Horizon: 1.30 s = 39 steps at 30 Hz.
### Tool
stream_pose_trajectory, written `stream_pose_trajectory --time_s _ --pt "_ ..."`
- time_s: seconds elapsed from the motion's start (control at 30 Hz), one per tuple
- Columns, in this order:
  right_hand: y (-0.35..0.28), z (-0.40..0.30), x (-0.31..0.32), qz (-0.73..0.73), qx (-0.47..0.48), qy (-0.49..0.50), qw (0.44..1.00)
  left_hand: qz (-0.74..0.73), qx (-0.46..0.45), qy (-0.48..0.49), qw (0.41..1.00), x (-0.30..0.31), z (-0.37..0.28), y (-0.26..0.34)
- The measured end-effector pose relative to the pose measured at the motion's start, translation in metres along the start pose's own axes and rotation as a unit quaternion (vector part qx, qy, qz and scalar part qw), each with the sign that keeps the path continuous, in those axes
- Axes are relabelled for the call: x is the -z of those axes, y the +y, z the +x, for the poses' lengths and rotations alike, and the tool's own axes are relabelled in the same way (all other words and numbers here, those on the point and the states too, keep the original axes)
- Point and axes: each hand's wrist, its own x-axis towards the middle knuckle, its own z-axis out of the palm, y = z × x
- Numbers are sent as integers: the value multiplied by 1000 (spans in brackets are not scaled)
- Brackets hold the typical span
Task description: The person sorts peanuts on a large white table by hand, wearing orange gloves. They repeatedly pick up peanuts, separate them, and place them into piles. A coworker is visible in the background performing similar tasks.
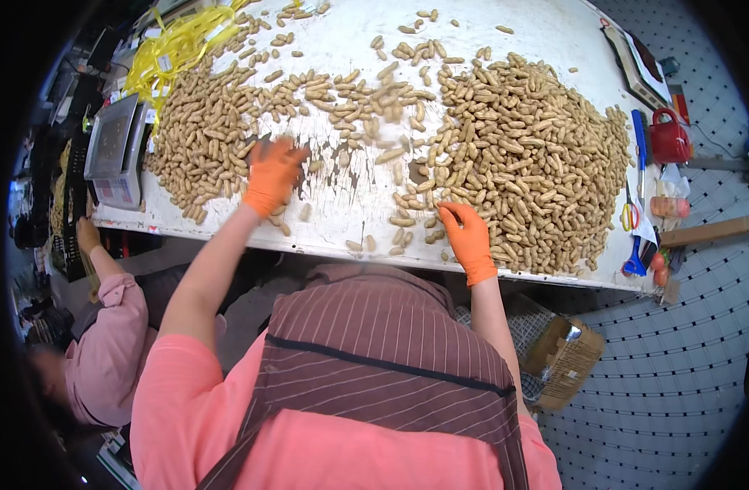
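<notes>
My left hand (273,174), in an orange glove and blurred, is over the worn white tabletop (350,205) at the inner edge of the left peanut pile (197,131). Its fingers look spread, and I see nothing held in them. At the near-left edge of the larger right pile (534,165) is my right hand (467,236), also gloved in orange. Its fingers are bent and its fingertips close to the peanuts; whether one is pinched there cannot be told. Between the piles lie scattered unshelled peanuts (344,101), some of them blurred.
A weighing scale (114,153) stands at the table's left edge, below yellow mesh bags (172,52). Along the right edge are a red container (670,136), scissors (629,214) and a blue-handled tool (640,144). A co-worker's pink sleeve (114,343) is at left. A cardboard box (564,367) sits below the table.
</notes>
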Motion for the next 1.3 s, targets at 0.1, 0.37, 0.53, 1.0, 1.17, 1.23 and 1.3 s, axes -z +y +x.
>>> stream_pose_trajectory --time_s 0.1,0.37,0.53,1.0,1.17,1.23,1.3 --pt "10 -6 7 16 -4 29 999 124 110 132 977 7 -8 -69" --pt "24 -9 19 -54 -4 95 994 -97 -151 142 973 13 112 115" --pt "18 10 10 -272 122 118 947 -34 -107 23 993 -22 136 117" --pt "32 63 -39 -335 156 40 928 -237 -185 -24 953 -22 77 161" --pt "23 26 -15 -351 142 84 922 -184 -200 -27 962 -20 78 175" --pt "34 8 -17 -397 105 104 906 -149 -233 -30 960 -22 78 178" --pt "49 1 -26 -403 91 107 904 -131 -296 3 946 -23 81 181"
